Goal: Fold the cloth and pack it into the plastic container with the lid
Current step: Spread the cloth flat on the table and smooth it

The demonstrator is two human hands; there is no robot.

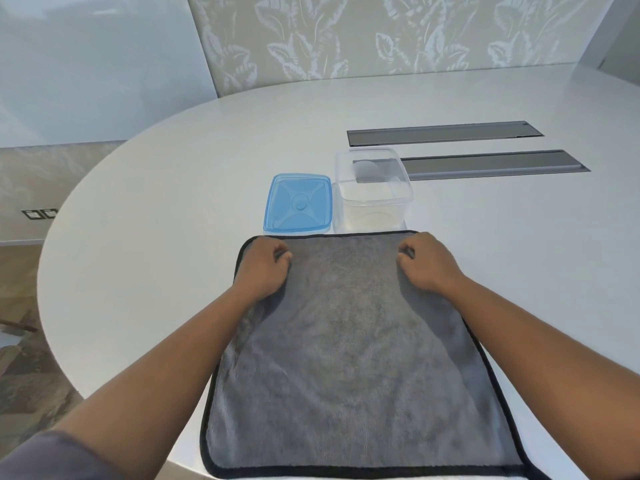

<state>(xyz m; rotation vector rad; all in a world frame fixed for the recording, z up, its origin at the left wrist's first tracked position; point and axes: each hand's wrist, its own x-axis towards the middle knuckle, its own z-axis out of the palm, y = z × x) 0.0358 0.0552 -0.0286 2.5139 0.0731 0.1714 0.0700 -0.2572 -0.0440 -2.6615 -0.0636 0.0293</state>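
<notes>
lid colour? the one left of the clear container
Translucent blue lid, with a moulded cross pattern and centre circle. Seen best in the head view.

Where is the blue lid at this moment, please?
In the head view, the blue lid lies flat on the white table, immediately left of the clear container and just beyond the grey cloth's far-left corner.

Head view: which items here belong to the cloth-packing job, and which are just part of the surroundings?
Part of the job:
grey cloth, spread flat
clear container, open and empty
blue lid, lying beside the container
left hand and right hand, at the cloth's far corners

Not part of it:
white table
two grey table hatches
wall sockets
</notes>
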